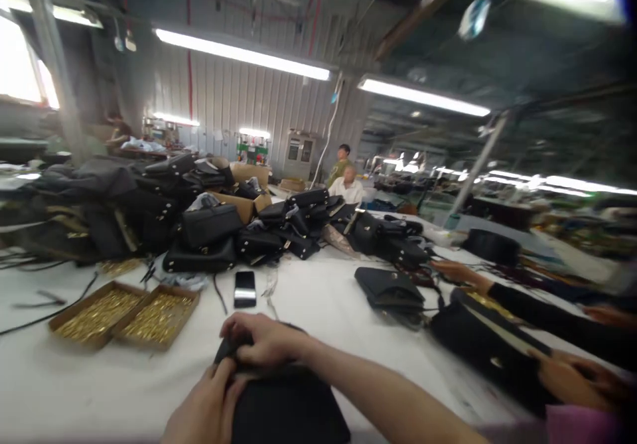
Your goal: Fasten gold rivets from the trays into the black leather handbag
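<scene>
I see my left hand (209, 397) and right hand (271, 344) both pinching the black bag (291, 407), equally near; its body lies toward four o'clock from the left, six from the right. Its cropped long axis is unclear.

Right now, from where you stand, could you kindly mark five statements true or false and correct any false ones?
1. Both the left hand and right hand are on a black bag. True.
2. The phone lies inside a tray. False: it lies on the white tabletop.
3. Two trays sit side by side. True.
4. Both trays are empty. False: they hold gold-coloured pieces.
5. Piled black bags lie beyond the phone. True.
</scene>
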Tool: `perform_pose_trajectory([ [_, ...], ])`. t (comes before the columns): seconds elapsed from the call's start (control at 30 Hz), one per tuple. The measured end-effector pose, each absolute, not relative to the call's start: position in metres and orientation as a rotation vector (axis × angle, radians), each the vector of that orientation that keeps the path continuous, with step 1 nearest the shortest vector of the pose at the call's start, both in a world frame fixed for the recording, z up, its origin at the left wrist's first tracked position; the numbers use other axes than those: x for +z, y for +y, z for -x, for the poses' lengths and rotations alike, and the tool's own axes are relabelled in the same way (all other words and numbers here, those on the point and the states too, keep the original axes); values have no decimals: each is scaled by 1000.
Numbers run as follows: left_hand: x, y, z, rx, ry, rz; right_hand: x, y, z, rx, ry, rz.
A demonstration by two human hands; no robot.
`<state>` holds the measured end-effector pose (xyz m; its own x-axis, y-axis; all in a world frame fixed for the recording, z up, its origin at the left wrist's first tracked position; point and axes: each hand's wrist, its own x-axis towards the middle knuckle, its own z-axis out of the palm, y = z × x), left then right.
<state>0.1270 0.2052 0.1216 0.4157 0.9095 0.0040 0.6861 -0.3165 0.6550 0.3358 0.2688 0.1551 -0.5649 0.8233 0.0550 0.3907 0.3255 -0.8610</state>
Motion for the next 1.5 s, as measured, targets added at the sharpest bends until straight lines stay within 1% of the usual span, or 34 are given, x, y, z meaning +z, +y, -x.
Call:
perform_pose_trajectory([
  [0.13, 141, 191, -110, 646, 1276, -2011, 159, 276, -333, 1163, -2246, 906],
  [0.2, 143, 194, -107, 730, 1209, -1971, 159, 280, -333, 1143, -2304, 839],
  [0.47, 119, 209, -117, 1010, 1190, -1911, 158, 282, -341, 1116, -2360, 783],
  [0.67, 109, 216, -121, 1087, 1244, -1844, 156, 288, -342, 1206, -2328, 783],
  [0.97, 94, 209, -128, 1223, 1288, -1682, 158, 291, -339, 1245, -2313, 869],
  [1.17, 90, 204, -132, 1363, 1202, -1464, 152, 288, -337, 1195, -2244, 961],
  [1.33, 86, 221, -130, 1262, 1202, -1333, 148, 287, -337, 1235, -2214, 961],
  [1.5, 81, 230, -129, 1162, 1142, -1175, 146, 288, -335, 1195, -2174, 1010],
])
